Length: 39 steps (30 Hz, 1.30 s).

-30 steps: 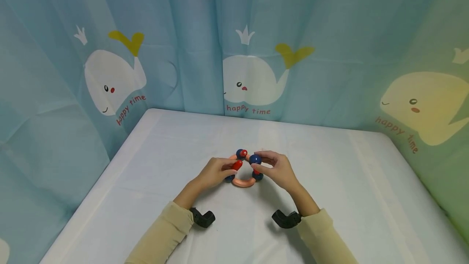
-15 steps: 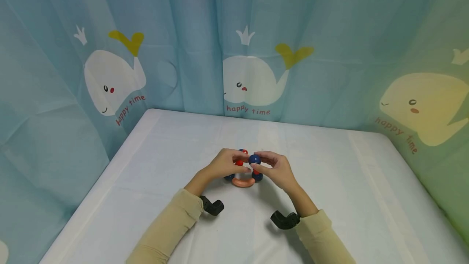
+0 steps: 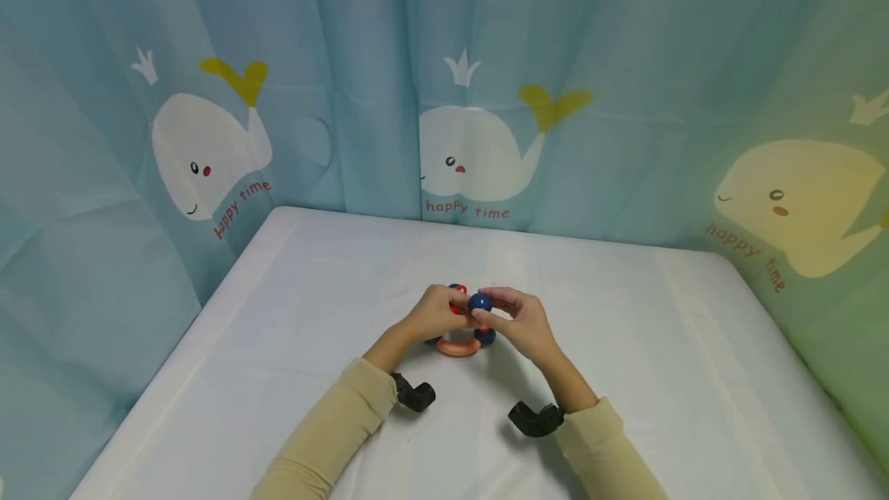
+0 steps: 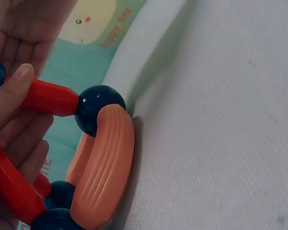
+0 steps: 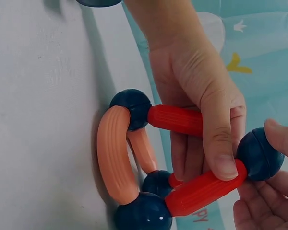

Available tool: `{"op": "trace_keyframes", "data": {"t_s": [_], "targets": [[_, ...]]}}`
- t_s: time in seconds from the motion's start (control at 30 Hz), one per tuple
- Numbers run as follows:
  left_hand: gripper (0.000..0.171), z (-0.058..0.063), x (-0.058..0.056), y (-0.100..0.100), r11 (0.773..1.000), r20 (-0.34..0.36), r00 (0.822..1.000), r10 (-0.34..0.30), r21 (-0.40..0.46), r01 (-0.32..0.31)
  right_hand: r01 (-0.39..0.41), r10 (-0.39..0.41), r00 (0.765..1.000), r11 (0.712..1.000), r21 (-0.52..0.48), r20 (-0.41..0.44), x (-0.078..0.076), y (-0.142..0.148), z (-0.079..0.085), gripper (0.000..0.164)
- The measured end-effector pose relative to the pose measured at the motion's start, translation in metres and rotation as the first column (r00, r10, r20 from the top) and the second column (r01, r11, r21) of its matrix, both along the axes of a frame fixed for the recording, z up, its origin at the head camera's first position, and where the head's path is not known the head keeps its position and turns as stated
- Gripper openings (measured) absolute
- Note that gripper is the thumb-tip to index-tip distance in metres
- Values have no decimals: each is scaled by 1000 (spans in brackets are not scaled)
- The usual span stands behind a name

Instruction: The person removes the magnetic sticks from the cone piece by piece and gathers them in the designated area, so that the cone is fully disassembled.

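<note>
A magnetic stick-and-ball toy stands on the white table, its base a ring of orange curved sticks [image 3: 458, 348] joined by dark blue balls [image 5: 144, 213]. Red sticks rise from those balls. My right hand [image 3: 524, 326] holds the upper blue ball [image 5: 260, 155] between thumb and fingers, at the top end of the right red stick [image 5: 206, 190]. My left hand [image 3: 434, 313] pinches that same stick just below the ball, thumb in front. The left red stick [image 5: 175, 120] passes close to the left palm. Left fingers partly hide the far red stick [image 3: 459, 292].
White cloth covers the table [image 3: 625, 346]. Behind it hangs a blue-green curtain [image 3: 375, 99] with printed whales. Black camera mounts [image 3: 538, 419] sit at both wrists, low over the cloth.
My left hand has left the left red stick and moved right to the stick under the right hand's ball. My right hand stays at the ball, nearly still.
</note>
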<state>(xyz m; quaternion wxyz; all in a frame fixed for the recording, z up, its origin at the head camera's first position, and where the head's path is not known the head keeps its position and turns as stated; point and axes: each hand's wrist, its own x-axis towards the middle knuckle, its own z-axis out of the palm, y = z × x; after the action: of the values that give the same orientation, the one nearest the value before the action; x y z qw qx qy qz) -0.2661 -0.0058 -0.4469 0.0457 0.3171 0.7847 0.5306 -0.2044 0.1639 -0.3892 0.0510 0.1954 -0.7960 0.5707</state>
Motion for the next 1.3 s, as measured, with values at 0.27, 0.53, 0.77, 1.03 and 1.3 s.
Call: {"op": "trace_keyframes", "data": {"t_s": [0.27, 0.53, 0.77, 1.03, 1.3], "targets": [[20, -5, 2, -4, 1000, 13, 1000, 7, 29, -7, 97, -97, 995, 993, -65, 8, -14, 9, -13, 33], [23, -6, 3, -4, 998, 35, 998, 54, 21, -54, 112, -110, 993, 993, -43, 33, -33, 17, -19, 38], [22, -6, 2, 0, 998, 56, 997, 52, 36, -55, 151, -149, 984, 988, -11, 102, -52, 28, -29, 41], [22, -6, 2, -1, 997, 80, 995, 62, 39, -65, 182, -191, 971, 980, 74, 146, -74, 35, -45, 45], [22, -6, 2, -1, 997, 85, 994, 66, 32, -69, 172, -193, 971, 974, 149, 142, -91, 40, -57, 44]]}}
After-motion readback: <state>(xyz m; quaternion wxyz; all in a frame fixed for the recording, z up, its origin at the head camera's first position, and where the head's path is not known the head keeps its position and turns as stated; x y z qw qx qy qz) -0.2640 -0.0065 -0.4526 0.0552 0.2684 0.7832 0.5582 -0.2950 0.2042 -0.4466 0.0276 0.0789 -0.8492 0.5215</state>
